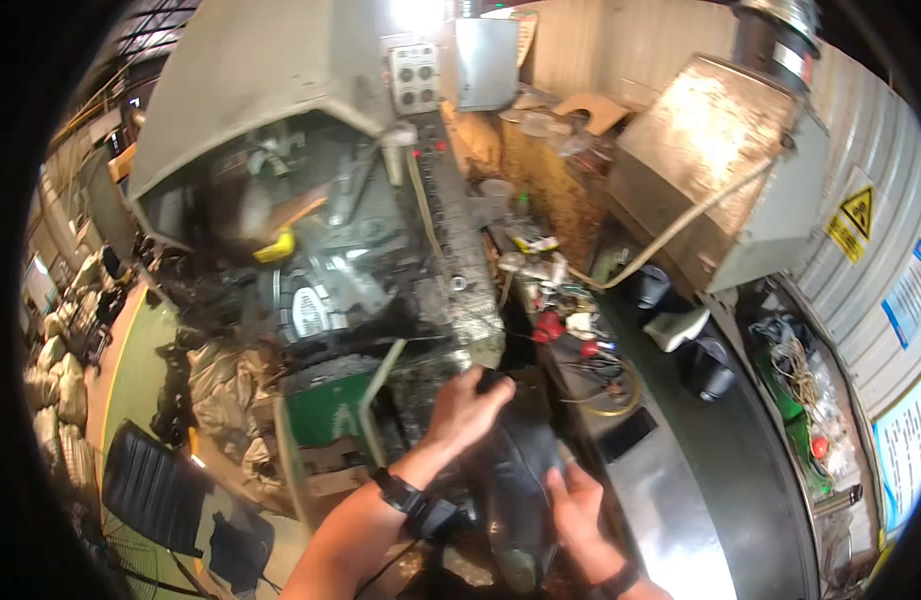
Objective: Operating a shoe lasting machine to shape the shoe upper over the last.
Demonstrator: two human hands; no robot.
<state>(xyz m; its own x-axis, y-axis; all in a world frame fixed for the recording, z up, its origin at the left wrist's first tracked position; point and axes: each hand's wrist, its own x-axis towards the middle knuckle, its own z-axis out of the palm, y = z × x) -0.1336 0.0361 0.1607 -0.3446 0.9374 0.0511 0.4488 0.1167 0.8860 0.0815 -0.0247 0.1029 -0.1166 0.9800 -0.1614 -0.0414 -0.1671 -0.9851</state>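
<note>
Low in the middle of the head view is a long, dark, glossy object shaped like a boot (522,478); blur hides its exact kind. My left hand (470,411) is closed around a black part at its upper end. A dark band with a black device (421,505) is on my left wrist. My right hand (579,508) presses against the object's right side, thumb toward it, fingers partly hidden. Ahead of my left hand stands a large grey hooded machine (256,75). Inside its opening are a yellow piece (275,247) and a white ribbed piece (310,312).
A narrow bench (671,500) to the right bears small parts, red pieces (549,326) and a yellowish cable. Beyond lie dark cups (706,368) and a white shoe-like piece (676,328) beneath a metal hood (696,150). A black chair (153,487) stands at left beside sacks (231,390).
</note>
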